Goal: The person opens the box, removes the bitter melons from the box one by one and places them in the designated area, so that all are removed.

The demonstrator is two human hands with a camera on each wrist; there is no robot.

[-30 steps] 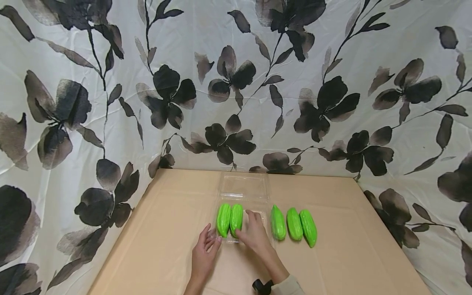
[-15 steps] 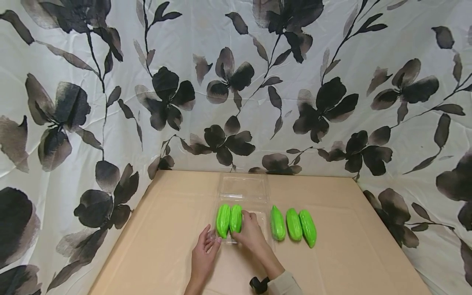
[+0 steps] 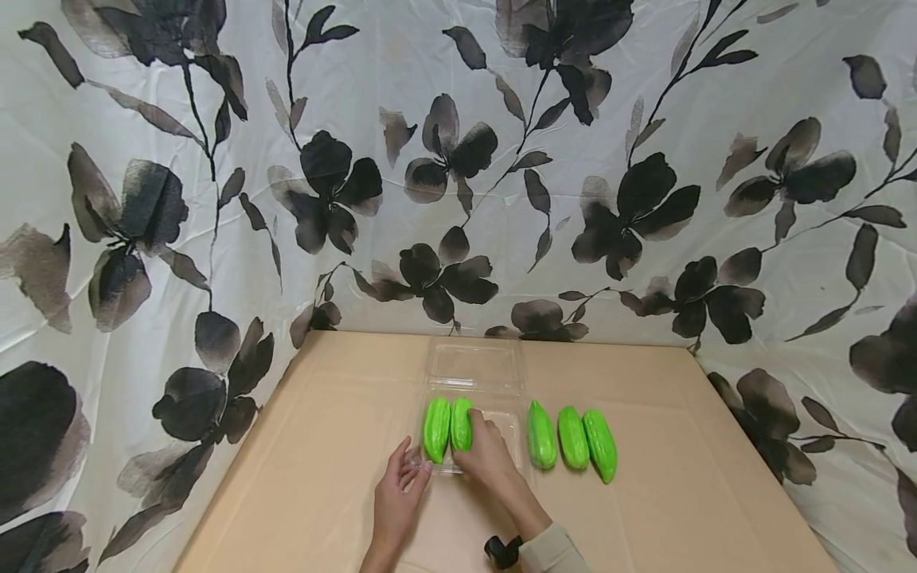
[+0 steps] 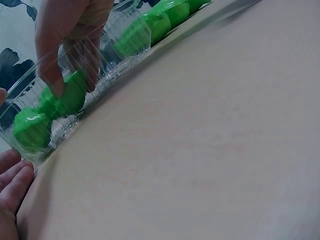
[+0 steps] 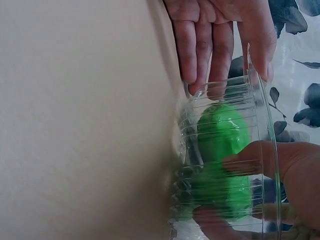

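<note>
A clear plastic clamshell box (image 3: pixel 510 418) lies on the table with its lid (image 3: pixel 475 363) folded back. Two shiny green, ridged cucumbers lie side by side in its left part: the left cucumber (image 3: pixel 435 430) and the second cucumber (image 3: pixel 462 422). My right hand (image 3: pixel 494 460) reaches into the box and grips the second cucumber between thumb and fingers, seen through the wall in the right wrist view. With thumb and fingers my left hand (image 3: pixel 397 489) holds the box's near left corner; in the right wrist view the left thumb (image 5: pixel 260 45) sits by the rim.
Right of the box, three more cucumbers lie in a row: a near one (image 3: pixel 541 435), a middle one (image 3: pixel 573 438) and a far-right one (image 3: pixel 600 446). Floral cloth (image 3: pixel 444 199) hangs behind and beside the tan tabletop (image 3: pixel 673 493).
My right hand has shifted slightly left and closed further over the second cucumber, covering more of it. The left hand has stayed at the box corner.
</note>
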